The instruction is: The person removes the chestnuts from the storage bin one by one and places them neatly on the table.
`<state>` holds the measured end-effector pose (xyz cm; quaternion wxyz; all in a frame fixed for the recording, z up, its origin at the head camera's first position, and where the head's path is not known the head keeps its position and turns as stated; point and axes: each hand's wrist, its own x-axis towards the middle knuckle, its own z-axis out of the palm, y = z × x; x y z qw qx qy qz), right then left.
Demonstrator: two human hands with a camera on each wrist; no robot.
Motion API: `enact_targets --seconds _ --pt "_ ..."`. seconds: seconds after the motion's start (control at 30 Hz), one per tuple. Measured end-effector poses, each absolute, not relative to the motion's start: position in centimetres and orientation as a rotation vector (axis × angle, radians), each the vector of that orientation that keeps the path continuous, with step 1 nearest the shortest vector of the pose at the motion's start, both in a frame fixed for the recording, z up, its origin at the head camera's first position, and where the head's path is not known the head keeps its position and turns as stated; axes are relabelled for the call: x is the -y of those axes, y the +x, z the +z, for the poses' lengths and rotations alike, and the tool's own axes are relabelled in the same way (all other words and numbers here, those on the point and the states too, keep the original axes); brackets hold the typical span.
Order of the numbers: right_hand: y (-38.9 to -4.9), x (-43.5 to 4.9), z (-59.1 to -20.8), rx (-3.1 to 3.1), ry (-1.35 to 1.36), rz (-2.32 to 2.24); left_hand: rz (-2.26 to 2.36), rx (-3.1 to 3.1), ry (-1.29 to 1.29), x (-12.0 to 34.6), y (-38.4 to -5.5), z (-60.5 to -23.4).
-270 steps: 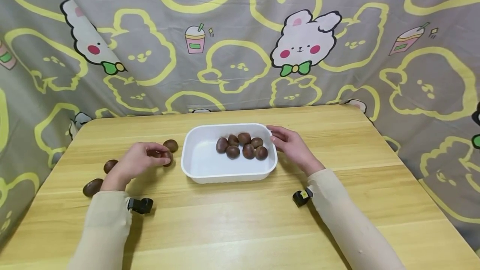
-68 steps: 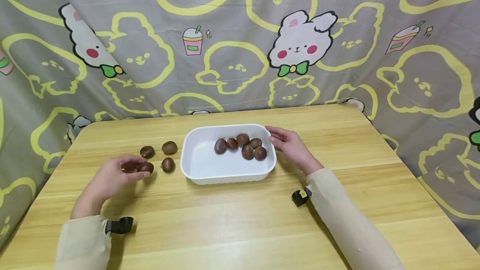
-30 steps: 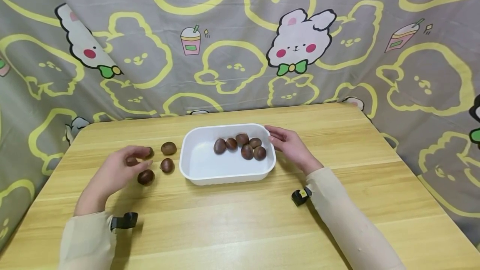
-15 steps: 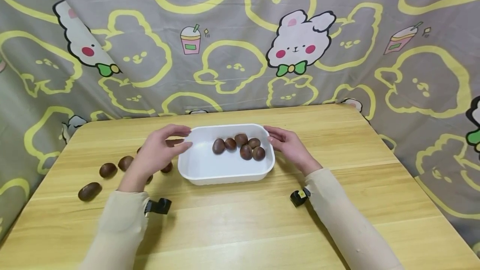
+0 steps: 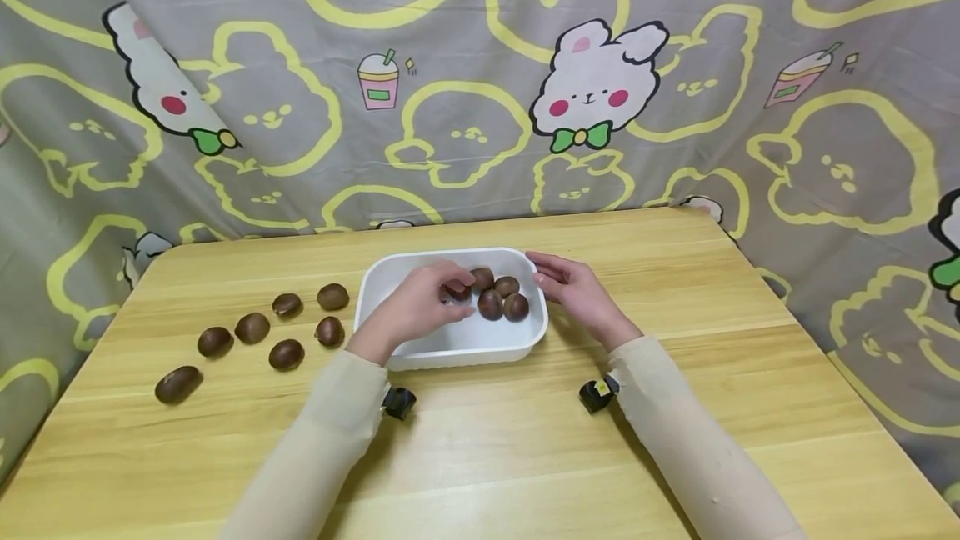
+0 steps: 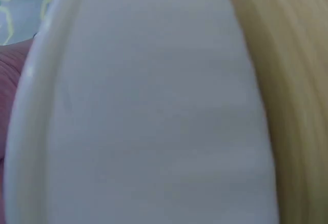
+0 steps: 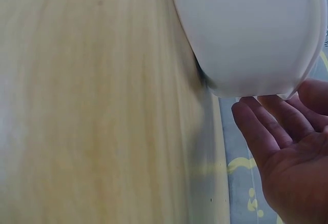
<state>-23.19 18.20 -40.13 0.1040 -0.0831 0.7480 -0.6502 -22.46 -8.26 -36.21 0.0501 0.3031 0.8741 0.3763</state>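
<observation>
Over the white plastic box (image 5: 495, 340) my left hand (image 5: 412, 302) reaches in from the left, thumb and fingers spread around a chestnut (image 5: 461, 293) that they partly hide. Other chestnuts (image 5: 491, 304) lie at the right end of the box. My right hand (image 5: 573, 286) rests at the right end, its thumb at the rim and its fingers against the outside. Nearly straight fingers (image 7: 256, 131) touch the box wall (image 7: 251, 39) in the right wrist view. The box's side (image 6: 154, 106) fills most of the left wrist view, so the left fingertips are hidden there.
Several chestnuts (image 5: 287, 354) lie loosely spread on the wooden table (image 5: 480, 457), left of the box. A patterned grey curtain (image 5: 465, 48) hangs behind the table and along its sides. Each wrist wears a small black camera (image 5: 598, 394).
My left hand set a chestnut down among those on the table, let go, and moved right over the rim into the box. My right hand stays at the box's right end.
</observation>
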Motion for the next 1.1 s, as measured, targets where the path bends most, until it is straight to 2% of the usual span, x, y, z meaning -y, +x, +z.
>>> enact_targets --seconds 0.3,0.67,1.1 --pt "-23.1 -18.1 -40.0 -2.233 -0.236 -1.900 1.006 -2.707 0.883 5.5 -23.1 -36.8" --pt "-23.3 -18.2 -40.3 -2.234 -0.243 -1.901 0.622 -2.813 0.901 4.3 -23.0 -37.2" --pt "-23.2 -18.2 -40.4 -2.224 -0.265 -1.924 0.571 -2.787 0.995 3.8 -23.1 -37.9"
